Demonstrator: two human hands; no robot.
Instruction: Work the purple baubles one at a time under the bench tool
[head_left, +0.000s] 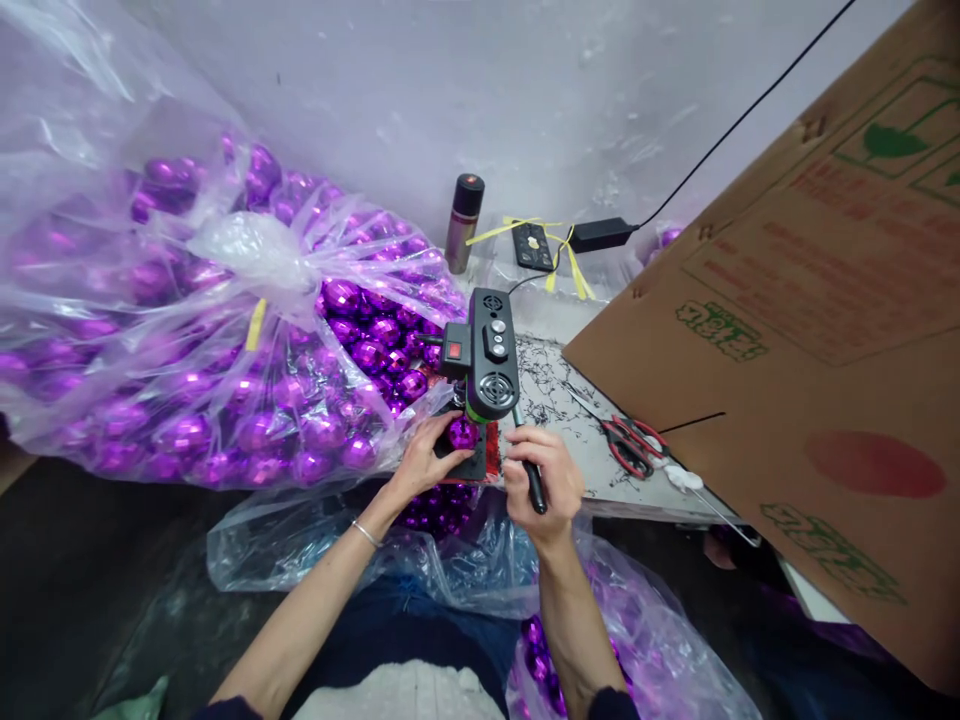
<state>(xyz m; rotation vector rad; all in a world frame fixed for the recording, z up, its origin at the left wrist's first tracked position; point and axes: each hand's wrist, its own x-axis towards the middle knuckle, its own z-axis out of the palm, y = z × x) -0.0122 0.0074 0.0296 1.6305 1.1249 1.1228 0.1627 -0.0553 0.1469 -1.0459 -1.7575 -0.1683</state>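
A shiny purple ball ornament (463, 432) sits under the head of a small black bench machine (493, 355) with a drill-press shape. My left hand (429, 455) pinches that ball between thumb and fingers, from the left side. On the right, my right hand (546, 480) is wrapped round the machine's black lever handle (534, 487). The tip of the machine's tool is hidden behind its housing. Left of the machine, a clear plastic bag (255, 260) full of purple faceted balls lies open toward it, with loose balls (371, 355) at its mouth.
Red-handled scissors (630, 445) lie on the white table (547, 385) among black scraps. A large cardboard box (787, 350) stands at the right. Against the wall are a flask (464, 225) and a power adapter (602, 234) with its cord. Another bag of balls (637, 610) hangs below.
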